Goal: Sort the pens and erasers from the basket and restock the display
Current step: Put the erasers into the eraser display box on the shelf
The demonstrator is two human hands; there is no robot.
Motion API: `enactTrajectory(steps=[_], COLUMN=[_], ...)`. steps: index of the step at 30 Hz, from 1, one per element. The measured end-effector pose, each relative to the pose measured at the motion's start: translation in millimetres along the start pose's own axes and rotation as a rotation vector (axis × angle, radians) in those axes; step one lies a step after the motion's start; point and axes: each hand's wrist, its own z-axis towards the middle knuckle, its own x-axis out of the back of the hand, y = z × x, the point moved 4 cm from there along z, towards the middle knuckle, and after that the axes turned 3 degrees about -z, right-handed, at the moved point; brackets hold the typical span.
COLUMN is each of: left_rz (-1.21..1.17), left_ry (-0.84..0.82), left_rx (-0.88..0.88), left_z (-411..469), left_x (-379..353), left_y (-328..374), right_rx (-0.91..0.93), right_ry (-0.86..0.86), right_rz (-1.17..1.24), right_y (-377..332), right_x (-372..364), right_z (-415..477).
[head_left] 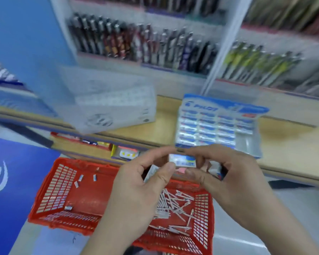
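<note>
The left hand [136, 192] and right hand [234, 183] pinch one small blue-and-white eraser [182, 160] between thumbs and forefingers; the left seems, through blur, to hold more. Beneath lies the red basket [55, 184] with pens [173, 205]; the eraser display [210, 126] stands just beyond

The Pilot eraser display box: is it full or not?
Not full. In the display box, the right column holds erasers only at top; its lower part is bare.

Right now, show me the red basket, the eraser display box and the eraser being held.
red basket [57, 188]: head view, on its left mesh wall.
eraser display box [219, 105]: head view, on its blue header.
eraser [183, 160]: head view, on its printed sleeve.
</note>
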Motion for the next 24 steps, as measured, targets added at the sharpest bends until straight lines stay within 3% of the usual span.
enactTrajectory(steps=[8,13,19,24], left_rz=[0.093,0.313,0.662,0.755], left_ry=[-0.194,-0.183,-0.225,-0.316], left_rx=[-0.027,-0.081,-0.266,-0.204], left_z=[36.5,66.0,101.7,109.0], left_x=[-73.2,-89.9,-108.0,-137.1], left_y=[12.1,5.9,14.9,5.6], right_rx=[-0.057,-0.127,-0.141,-0.074], right_ry=[0.204,0.303,0.23,0.187], right_rz=[-0.102,-0.284,-0.582,-0.648], right_y=[61.7,90.5,105.5,110.1], right_x=[47.0,76.8,89.2,83.0], right_z=[-13.1,-5.4,24.5,29.7])
